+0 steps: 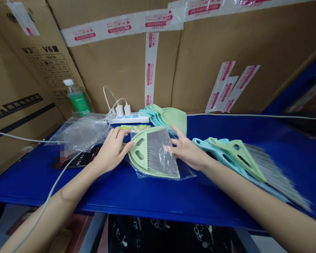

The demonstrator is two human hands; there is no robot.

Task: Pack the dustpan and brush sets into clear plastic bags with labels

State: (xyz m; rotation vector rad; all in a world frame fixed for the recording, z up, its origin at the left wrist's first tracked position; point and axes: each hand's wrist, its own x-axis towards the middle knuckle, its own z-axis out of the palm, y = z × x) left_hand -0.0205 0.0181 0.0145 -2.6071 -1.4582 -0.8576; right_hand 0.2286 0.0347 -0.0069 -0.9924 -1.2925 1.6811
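A green dustpan with a small brush laid in it (150, 154) lies in a clear plastic bag (168, 165) on the blue table (152, 196). My left hand (111, 149) rests at the set's left end, fingers curled around the bag's opening near the handle. My right hand (185, 151) presses on the set's right side, fingers spread over the plastic and the brush bristles.
A stack of green and blue dustpans (168, 117) lies behind. Several brushes (242, 161) lie at the right. Empty clear bags (80, 131), a power strip (127, 117), a green bottle (77, 98) and a phone (80, 160) are at the left. Cardboard boxes (216, 56) wall the back.
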